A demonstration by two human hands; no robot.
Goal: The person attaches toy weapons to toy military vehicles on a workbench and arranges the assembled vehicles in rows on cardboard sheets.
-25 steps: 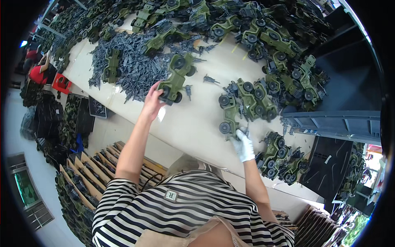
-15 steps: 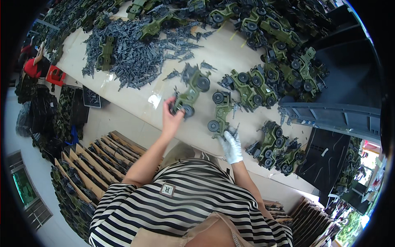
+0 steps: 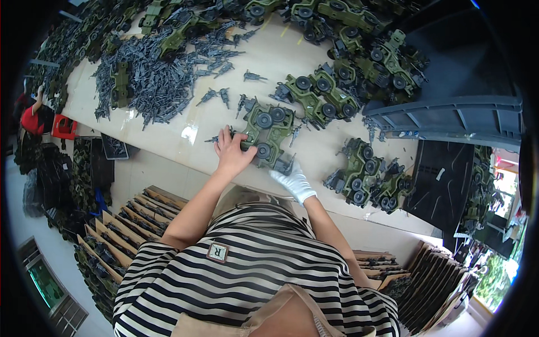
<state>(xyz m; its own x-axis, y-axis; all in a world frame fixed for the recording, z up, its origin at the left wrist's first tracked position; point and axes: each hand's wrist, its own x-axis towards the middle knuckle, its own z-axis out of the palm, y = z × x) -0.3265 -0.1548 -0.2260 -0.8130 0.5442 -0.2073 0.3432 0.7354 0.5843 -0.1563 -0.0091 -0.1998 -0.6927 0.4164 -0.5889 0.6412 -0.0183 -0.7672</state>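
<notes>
Two green toy jeeps lie on their sides close together on the table in front of me, their dark wheels side by side. My bare left hand (image 3: 231, 150) grips the near end of the left toy jeep (image 3: 252, 126), with thumb and fingers bent around it. My right hand (image 3: 293, 181), in a white glove, holds the near end of the right toy jeep (image 3: 278, 137); its fingertips are partly hidden by the jeep. Small grey toy guns (image 3: 215, 96) lie loose beyond my left hand.
A big heap of grey toy guns (image 3: 146, 78) covers the table's far left. More toy jeeps (image 3: 359, 171) stand clustered at right and along the back. A dark blue-grey crate (image 3: 449, 121) rises at the right. Cardboard-divided stacks (image 3: 132, 222) stand below the table's near edge.
My left hand has brought its toy jeep down and right, against the other one. The right hand still holds its jeep. The whole view has shifted slightly.
</notes>
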